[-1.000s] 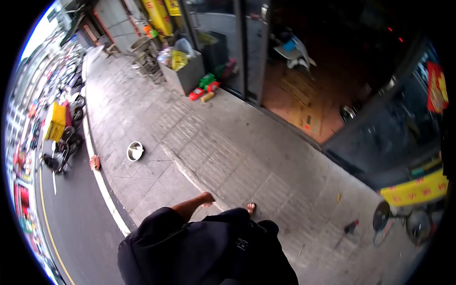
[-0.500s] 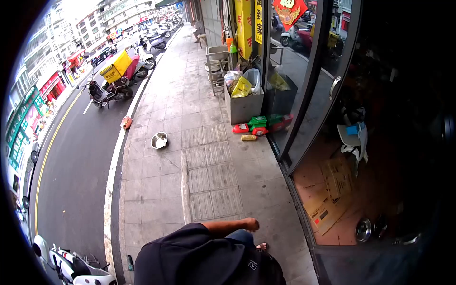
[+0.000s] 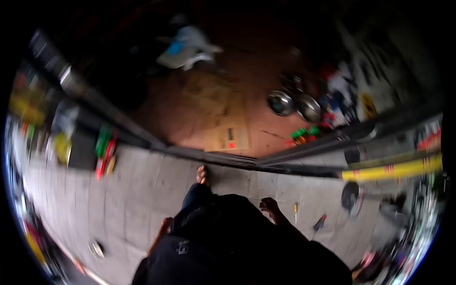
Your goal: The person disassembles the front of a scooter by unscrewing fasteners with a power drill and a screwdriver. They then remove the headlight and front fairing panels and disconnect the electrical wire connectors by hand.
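Note:
My left hand (image 3: 166,225) hangs at my left side, partly hidden by my dark shirt and smeared by motion, so its fingers do not show clearly. Forward on the right is my right hand (image 3: 269,205), over the grey pavement, its fingers loosely apart with nothing seen in them. Nearest to it on the ground lie a screwdriver-like tool with a yellow handle (image 3: 296,212) and a dark red-and-black tool (image 3: 320,222). One foot (image 3: 202,174) in a sandal is just before the door sill (image 3: 228,159).
Beyond the sill, flattened cardboard (image 3: 227,135) lies on a reddish floor. Metal bowls (image 3: 309,109) and green and red bottles (image 3: 304,135) are at its right. Outside stand a grey bin (image 3: 83,149), red and green bottles (image 3: 105,149) and a bowl (image 3: 96,249).
My view has swung right from the street and sidewalk to the doorway. My right hand has come into view; the left arm has dropped back to my side.

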Motion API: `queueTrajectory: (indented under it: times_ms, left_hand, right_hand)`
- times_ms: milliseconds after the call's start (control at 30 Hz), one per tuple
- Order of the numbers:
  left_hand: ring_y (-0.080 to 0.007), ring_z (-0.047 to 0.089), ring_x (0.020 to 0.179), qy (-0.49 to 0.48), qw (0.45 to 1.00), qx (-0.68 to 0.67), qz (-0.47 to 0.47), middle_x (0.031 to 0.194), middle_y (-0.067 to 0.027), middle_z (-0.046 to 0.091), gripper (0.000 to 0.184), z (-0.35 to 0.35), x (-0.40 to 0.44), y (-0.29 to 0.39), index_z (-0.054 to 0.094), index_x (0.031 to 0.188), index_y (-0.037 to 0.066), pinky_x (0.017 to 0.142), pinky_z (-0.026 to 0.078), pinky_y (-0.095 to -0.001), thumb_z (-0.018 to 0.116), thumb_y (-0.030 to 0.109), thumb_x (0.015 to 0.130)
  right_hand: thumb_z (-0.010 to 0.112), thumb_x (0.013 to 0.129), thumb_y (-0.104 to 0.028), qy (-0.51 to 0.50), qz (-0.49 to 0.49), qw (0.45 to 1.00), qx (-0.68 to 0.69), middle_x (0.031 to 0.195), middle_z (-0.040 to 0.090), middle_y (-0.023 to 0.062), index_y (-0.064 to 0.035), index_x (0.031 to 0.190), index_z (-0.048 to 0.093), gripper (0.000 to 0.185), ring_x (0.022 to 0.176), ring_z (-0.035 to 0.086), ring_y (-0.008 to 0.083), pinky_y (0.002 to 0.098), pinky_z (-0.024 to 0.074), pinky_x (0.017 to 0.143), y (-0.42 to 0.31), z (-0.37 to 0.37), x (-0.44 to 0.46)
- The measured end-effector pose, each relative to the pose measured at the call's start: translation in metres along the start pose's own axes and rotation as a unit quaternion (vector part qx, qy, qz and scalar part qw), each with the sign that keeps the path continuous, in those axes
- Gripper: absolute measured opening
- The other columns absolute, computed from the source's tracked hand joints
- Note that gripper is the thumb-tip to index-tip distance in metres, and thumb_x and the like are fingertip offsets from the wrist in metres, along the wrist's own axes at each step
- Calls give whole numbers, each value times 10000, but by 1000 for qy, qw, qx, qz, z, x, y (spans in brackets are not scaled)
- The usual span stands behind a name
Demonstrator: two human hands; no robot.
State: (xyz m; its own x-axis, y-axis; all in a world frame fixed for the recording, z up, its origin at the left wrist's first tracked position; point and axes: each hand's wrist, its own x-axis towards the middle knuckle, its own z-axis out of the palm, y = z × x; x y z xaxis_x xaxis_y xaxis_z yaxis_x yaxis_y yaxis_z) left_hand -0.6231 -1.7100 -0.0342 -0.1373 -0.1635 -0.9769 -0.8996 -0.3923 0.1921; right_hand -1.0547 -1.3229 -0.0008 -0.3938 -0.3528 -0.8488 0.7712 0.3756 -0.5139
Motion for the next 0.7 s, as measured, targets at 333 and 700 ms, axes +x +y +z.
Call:
queueTrajectory:
  times_ms: [333, 700]
  left_hand:
    - [-142, 606, 531, 10, 929, -67, 364, 829, -89, 674, 193, -152, 27, 498, 650, 1033, 43, 441, 484, -238, 568, 164, 907]
    - [-196, 622, 644, -60, 985, 105, 122, 795, -49, 665, 170, -147, 259, 700, 649, 949, 115, 571, 520, -363, 558, 250, 900]
  right_hand:
    - [658, 850, -159, 175, 51, 983, 20, 696, 636, 66, -64, 860, 614, 106, 526, 584, 148, 293, 500, 482, -84, 78, 41]
    - [654, 848, -189, 228, -58, 961, 147, 648, 565, 41, -75, 938, 546, 181, 497, 549, 137, 255, 418, 420, -252, 43, 296]
